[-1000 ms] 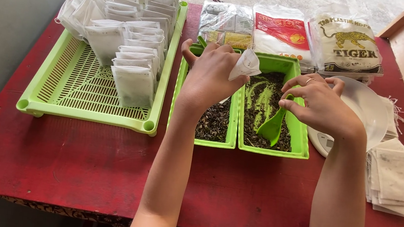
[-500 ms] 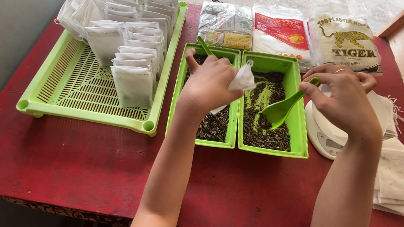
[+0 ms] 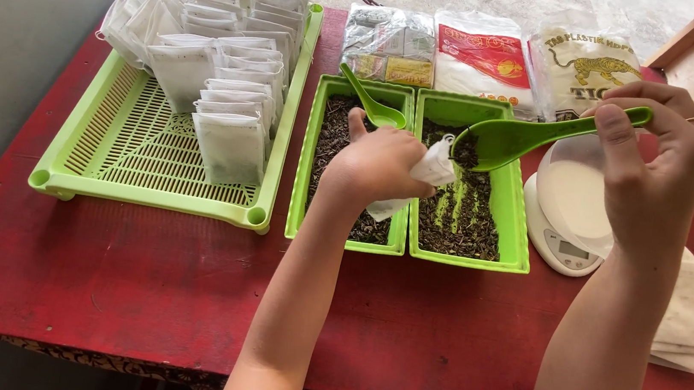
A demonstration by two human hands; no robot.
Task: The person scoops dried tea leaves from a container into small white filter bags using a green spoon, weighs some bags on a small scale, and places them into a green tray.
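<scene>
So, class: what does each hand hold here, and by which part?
The left hand grips a small white bag around its lower part, mouth towards the spoon. The right hand pinches the green spoon by its handle end.

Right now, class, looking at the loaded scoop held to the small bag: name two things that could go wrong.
1. The green scoop is heaped with tea at the small white bag; its mouth looks narrow, so leaves may spill.
2. The right hand hovers above the white scale; stray leaves might land on it.

Bright even daylight, soft shadows, sharp focus, mild glare on far ground
</scene>
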